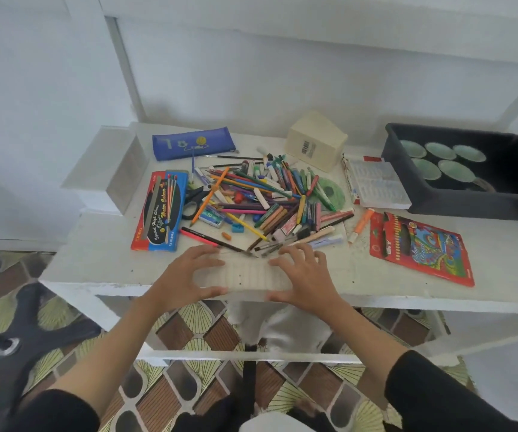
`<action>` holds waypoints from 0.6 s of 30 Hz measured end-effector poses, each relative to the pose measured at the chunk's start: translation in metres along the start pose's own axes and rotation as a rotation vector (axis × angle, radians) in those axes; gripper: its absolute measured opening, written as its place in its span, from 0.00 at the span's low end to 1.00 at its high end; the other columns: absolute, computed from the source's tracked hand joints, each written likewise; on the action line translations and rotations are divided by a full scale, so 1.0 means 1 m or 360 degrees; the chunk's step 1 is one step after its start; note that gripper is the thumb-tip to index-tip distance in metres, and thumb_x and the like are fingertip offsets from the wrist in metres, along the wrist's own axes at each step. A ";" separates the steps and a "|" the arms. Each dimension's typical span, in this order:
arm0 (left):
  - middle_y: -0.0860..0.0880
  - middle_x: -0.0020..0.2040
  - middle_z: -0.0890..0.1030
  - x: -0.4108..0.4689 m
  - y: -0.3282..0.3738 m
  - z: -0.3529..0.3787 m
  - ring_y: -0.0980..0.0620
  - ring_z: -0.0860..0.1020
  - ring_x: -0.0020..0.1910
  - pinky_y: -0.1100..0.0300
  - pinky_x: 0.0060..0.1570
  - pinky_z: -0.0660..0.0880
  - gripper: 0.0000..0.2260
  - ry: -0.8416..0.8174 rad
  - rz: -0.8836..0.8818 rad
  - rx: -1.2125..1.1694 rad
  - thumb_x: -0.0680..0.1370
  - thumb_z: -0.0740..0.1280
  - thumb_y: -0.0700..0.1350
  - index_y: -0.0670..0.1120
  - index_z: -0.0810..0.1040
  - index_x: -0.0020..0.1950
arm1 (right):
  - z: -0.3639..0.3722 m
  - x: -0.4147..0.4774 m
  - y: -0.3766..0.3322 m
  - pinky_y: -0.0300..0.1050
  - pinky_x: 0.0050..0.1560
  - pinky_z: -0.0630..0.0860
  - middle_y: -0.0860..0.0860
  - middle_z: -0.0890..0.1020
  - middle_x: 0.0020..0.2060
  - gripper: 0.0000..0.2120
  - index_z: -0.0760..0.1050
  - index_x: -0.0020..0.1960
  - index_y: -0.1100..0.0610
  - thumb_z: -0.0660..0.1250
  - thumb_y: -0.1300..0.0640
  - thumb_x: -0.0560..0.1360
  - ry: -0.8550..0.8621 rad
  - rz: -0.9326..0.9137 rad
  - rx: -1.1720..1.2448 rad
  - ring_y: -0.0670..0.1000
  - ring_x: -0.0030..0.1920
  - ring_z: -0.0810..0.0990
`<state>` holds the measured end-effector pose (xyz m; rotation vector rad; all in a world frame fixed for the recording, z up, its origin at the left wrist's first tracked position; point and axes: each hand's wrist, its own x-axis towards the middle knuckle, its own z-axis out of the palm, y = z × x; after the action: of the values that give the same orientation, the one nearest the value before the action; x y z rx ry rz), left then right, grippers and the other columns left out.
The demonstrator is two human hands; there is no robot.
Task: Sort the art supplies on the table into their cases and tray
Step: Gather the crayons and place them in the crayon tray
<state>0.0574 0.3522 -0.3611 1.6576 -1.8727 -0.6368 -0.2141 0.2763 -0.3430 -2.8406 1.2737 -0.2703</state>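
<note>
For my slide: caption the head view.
Left hand and right hand hold a white tray before a pencil heap.

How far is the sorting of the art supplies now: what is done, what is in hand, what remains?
Done: nothing visibly; the pile of pencils, crayons and brushes lies loose mid-table. In hand: left hand and right hand hold the white ridged tray at the front edge. Left: the whole pile, for the tray, blue pouch, pencil box and red pack.
</note>
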 end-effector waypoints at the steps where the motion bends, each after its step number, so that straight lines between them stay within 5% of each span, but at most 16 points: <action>1: 0.59 0.68 0.69 -0.001 -0.002 0.001 0.62 0.65 0.68 0.55 0.68 0.65 0.31 -0.0012 0.0032 0.0011 0.65 0.63 0.74 0.57 0.78 0.61 | -0.001 0.000 0.001 0.57 0.51 0.72 0.50 0.77 0.56 0.31 0.76 0.55 0.46 0.57 0.25 0.64 -0.0020 -0.0023 -0.0013 0.56 0.57 0.74; 5: 0.54 0.70 0.67 -0.003 -0.009 0.002 0.55 0.64 0.71 0.50 0.69 0.66 0.27 -0.0002 0.0169 0.0060 0.71 0.66 0.66 0.54 0.75 0.65 | -0.006 0.005 0.012 0.54 0.54 0.67 0.48 0.76 0.58 0.31 0.76 0.57 0.46 0.42 0.30 0.75 -0.0018 -0.0152 0.0075 0.51 0.59 0.68; 12: 0.57 0.71 0.68 -0.004 -0.008 0.006 0.57 0.62 0.72 0.52 0.70 0.63 0.31 0.0104 0.0122 -0.0048 0.71 0.70 0.62 0.59 0.66 0.72 | -0.032 0.064 0.016 0.57 0.50 0.65 0.49 0.79 0.39 0.12 0.79 0.44 0.55 0.60 0.52 0.79 0.0149 -0.0004 0.0286 0.51 0.41 0.75; 15: 0.59 0.71 0.67 -0.006 -0.006 0.007 0.58 0.60 0.74 0.55 0.71 0.59 0.32 0.0143 0.0107 -0.0019 0.71 0.68 0.64 0.57 0.65 0.73 | -0.038 0.094 0.013 0.47 0.36 0.68 0.47 0.75 0.28 0.15 0.77 0.38 0.54 0.59 0.52 0.80 -0.0024 0.0116 0.0458 0.48 0.29 0.71; 18: 0.60 0.71 0.64 -0.006 -0.002 0.005 0.60 0.57 0.74 0.59 0.70 0.56 0.33 0.0140 0.0113 0.0017 0.71 0.67 0.63 0.55 0.63 0.73 | -0.033 0.120 0.013 0.47 0.39 0.71 0.48 0.75 0.32 0.11 0.74 0.40 0.56 0.61 0.53 0.78 -0.0009 0.0231 0.0299 0.51 0.35 0.75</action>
<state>0.0558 0.3576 -0.3666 1.5921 -1.8660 -0.5171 -0.1509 0.1803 -0.2939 -2.5780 1.3664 -0.3568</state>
